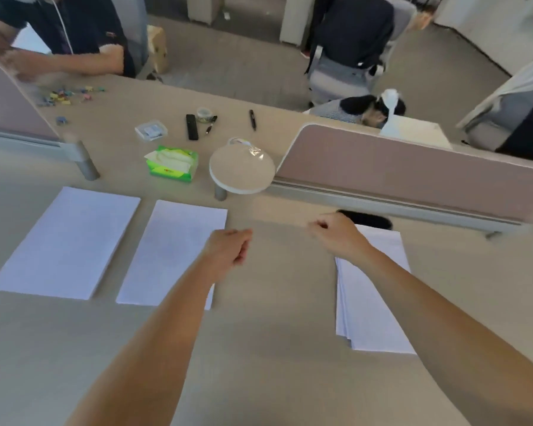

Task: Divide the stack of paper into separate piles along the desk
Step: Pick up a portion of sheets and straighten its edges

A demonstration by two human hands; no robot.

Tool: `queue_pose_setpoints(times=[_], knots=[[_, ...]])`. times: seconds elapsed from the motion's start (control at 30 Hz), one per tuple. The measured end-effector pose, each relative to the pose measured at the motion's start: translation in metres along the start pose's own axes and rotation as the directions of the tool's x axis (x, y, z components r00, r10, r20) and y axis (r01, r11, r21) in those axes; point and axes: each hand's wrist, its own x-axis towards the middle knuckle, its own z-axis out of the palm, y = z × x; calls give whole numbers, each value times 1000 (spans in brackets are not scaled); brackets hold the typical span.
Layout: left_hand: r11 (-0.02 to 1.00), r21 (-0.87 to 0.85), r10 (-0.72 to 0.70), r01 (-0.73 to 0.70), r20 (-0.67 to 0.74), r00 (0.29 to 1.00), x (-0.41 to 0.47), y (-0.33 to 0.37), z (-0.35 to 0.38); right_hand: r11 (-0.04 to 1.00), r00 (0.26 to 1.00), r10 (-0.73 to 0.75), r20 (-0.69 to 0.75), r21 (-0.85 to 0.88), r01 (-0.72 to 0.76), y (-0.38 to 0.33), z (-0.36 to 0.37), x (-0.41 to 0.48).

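Observation:
Three lots of white paper lie on the beige desk. One pile is at the far left, a second pile lies beside it, and a thicker, slightly fanned stack sits at the right. My left hand hovers over the bare desk just right of the second pile, fingers curled with nothing in them. My right hand is above the far end of the stack, fingers curled too, and my right forearm hides part of the stack. No sheet shows in either hand.
Behind the piles stand a green tissue box, a round stand, a remote, pens, a tape roll and a small plastic box. Pink dividers border the desk at the back. Another person sits at far left near coloured clips.

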Motion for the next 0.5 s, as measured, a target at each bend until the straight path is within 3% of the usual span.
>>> queue_pose_setpoints(times=[0.23,0.5], knots=[[995,23,-97,98,-31,995,4,-45,149,965,969,244,-28,107,-239,196,-77,-32],[957,153,-225,247,-149,963,19,-108,261,836,864,483,141,219,-503,345,-91,-37]])
